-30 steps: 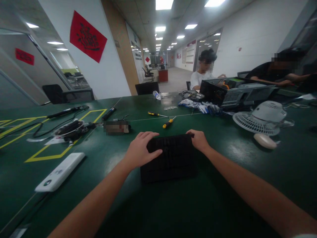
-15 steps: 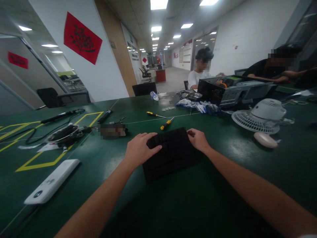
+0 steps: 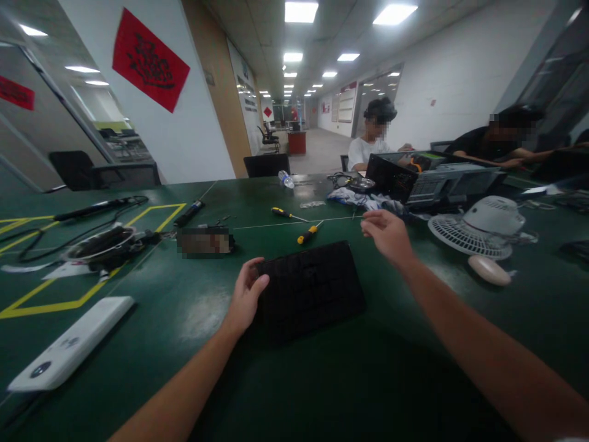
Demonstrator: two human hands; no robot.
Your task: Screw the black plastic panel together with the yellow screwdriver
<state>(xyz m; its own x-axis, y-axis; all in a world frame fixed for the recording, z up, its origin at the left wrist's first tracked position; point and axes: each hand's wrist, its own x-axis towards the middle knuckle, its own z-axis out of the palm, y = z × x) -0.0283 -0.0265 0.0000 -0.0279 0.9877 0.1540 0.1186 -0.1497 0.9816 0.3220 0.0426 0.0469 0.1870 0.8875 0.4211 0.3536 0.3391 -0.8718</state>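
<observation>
left hand (image 3: 246, 293) grips the black slab (image 3: 313, 288) by its left end, well inside the far edge of the table (image 3: 506, 337); right hand (image 3: 389, 236) hangs apart, loosely curled (seemingly empty), so one-sided support might let it twist.

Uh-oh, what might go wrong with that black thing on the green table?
It might twist or slip: only the left hand is at the black thing, at its left end, while the right hand is off it.

If pushed forward, it could bump the nearer screwdriver, lying just beyond its far edge.
</observation>
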